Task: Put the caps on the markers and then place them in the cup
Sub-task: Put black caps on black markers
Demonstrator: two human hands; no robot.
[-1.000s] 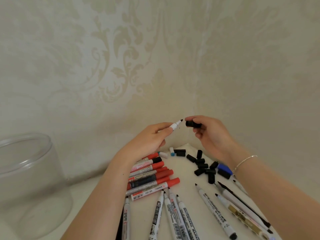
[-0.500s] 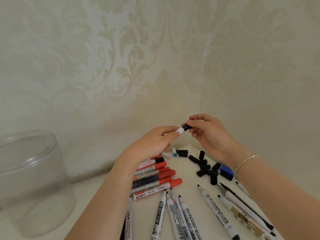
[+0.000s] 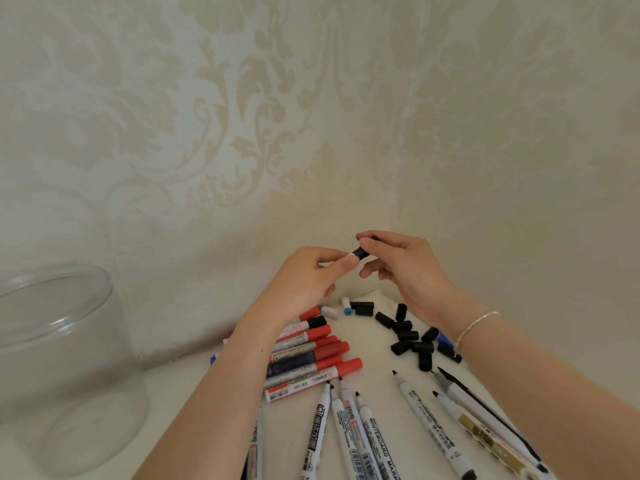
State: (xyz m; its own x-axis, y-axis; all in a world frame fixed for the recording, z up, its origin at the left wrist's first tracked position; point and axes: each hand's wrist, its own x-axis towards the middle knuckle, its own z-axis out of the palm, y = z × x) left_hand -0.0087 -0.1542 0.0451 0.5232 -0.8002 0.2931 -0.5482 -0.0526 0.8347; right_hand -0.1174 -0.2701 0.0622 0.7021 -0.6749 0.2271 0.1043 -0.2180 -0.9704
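Observation:
My left hand (image 3: 304,282) grips a white marker, of which only a sliver shows past the fingertips. A black cap (image 3: 360,252) sits on the marker's tip, pinched by the thumb and fingers of my right hand (image 3: 408,271). Both hands are raised above the table near the wall corner. A clear plastic cup (image 3: 59,368) stands at the far left. Loose black caps (image 3: 408,337) lie in a pile under my right wrist. Several uncapped white markers (image 3: 349,434) lie at the front.
Red-capped markers (image 3: 308,362) lie in a row under my left forearm. More uncapped pens (image 3: 485,420) lie at the right front. A small white and blue cap (image 3: 346,305) lies near the wall. Patterned walls meet in a corner behind the white table (image 3: 374,355).
My right hand brought the black cap onto the marker's bare tip and pushed it down. Both hands stayed raised and drew close together.

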